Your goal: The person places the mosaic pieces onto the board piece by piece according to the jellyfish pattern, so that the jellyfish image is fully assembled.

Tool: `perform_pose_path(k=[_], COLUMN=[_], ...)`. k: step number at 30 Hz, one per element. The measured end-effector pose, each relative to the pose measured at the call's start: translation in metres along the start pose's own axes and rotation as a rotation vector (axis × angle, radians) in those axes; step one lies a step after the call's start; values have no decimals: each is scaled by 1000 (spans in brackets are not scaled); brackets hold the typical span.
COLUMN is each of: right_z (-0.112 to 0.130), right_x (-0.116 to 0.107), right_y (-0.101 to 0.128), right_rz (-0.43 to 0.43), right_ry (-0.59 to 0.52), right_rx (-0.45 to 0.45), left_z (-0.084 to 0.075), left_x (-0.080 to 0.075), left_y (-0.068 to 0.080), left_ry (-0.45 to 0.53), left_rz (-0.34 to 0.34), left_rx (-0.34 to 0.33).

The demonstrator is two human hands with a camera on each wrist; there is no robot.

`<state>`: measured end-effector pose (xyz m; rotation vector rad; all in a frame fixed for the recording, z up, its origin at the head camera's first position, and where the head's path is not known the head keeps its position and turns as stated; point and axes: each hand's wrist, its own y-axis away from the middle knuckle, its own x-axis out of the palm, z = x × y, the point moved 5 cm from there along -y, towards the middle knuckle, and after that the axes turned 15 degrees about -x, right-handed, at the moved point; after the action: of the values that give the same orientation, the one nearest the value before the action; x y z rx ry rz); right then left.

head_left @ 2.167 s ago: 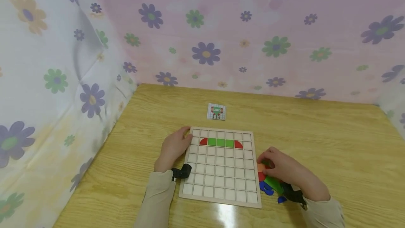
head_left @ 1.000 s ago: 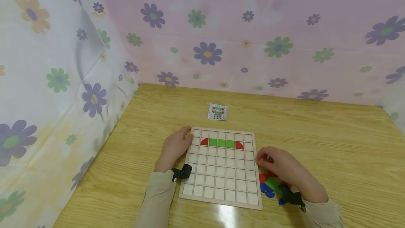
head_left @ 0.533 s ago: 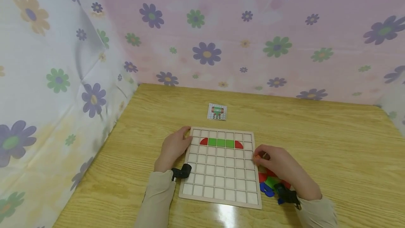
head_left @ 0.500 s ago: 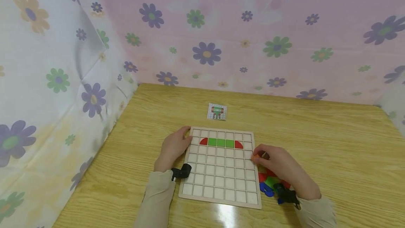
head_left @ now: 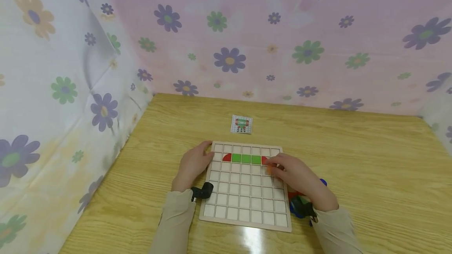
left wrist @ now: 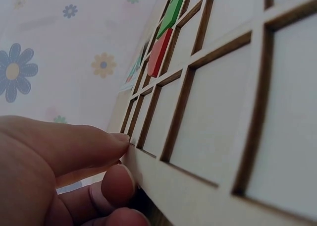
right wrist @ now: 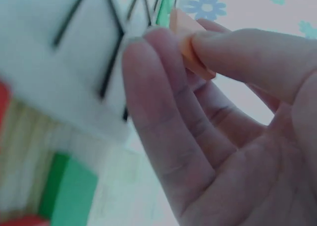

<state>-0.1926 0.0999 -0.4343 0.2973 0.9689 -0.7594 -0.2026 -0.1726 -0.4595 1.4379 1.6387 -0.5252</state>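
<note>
Left hand (head_left: pixel 193 164) is resting on the light wooden table (head_left: pixel 370 160), fingertips (left wrist: pixel 119 138) pressing against the left edge of the square wooden grid board with white cells (head_left: pixel 243 203); fingers are fairly straight, not curling round anything. In the left wrist view the fingers are touching the board's rim, with the thumb just under the edge. Just right of this hand, in the board's second row, a red quarter-round tile (head_left: pixel 227 157) is sitting beside a row of green square tiles (head_left: pixel 246 158). Beyond the hands, well apart from the board, a small printed pattern card with a red and green figure (head_left: pixel 241 124) is lying flat on the table. Right hand (head_left: pixel 296 175) is hovering over the board's right side, pinching a small orange flat tile (right wrist: pixel 190 50) between thumb and fingers; in the head view the tile (head_left: pixel 269 170) is showing at the fingertips, just below the red tile at the row's right end. Under and behind the right wrist, a loose pile of red, green and blue flat pieces (head_left: pixel 298 203) is lying on the table just beside the board's right edge.
</note>
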Motion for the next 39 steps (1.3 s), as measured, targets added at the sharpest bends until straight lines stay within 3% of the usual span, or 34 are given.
perform_pose_path(k=[9, 22, 39], right_z=[7, 26, 48], right_x=[6, 19, 40], right_y=[-20, -46, -76], right_rz=[43, 23, 38], right_ry=[-65, -115, -61], right_rx=[7, -20, -59], left_z=[-2, -3, 1], left_x=[-1, -3, -1], left_y=[1, 1, -2], left_ry=[1, 3, 3], left_rz=[1, -6, 16], left_rx=[5, 14, -17])
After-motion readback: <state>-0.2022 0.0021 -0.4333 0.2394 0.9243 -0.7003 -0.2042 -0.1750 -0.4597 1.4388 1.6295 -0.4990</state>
